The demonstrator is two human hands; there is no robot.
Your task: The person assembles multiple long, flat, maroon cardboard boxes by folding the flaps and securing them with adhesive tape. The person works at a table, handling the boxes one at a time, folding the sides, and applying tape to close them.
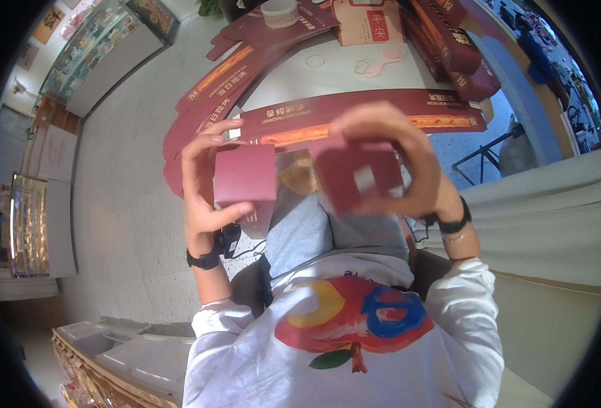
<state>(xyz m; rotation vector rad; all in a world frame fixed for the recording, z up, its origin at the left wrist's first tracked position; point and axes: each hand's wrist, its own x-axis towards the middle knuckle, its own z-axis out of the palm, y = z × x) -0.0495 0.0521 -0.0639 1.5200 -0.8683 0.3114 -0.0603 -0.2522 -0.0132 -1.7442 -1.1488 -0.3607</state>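
Observation:
My left hand (202, 183) grips a pinkish-maroon cardboard box end (246, 175), its thumb on the near side and its fingers behind. Around a darker maroon cardboard piece (346, 178) with a pale patch curls my right hand (409, 160), blurred by motion. Both pieces are held up above my lap, side by side; whether they belong to one carton I cannot tell. Just beyond them, a long flat maroon carton (375, 112) printed with a sausage-like food lies along the near edge of the white table (327, 81).
More flat maroon cartons (208, 102) fan out on the table's left, and folded long boxes (456, 58) pile up on its right. A pink comb (387, 60), a red-and-tan package (368, 24) and a white tub (280, 13) rest farther back. Display cabinets (107, 58) stand at far left.

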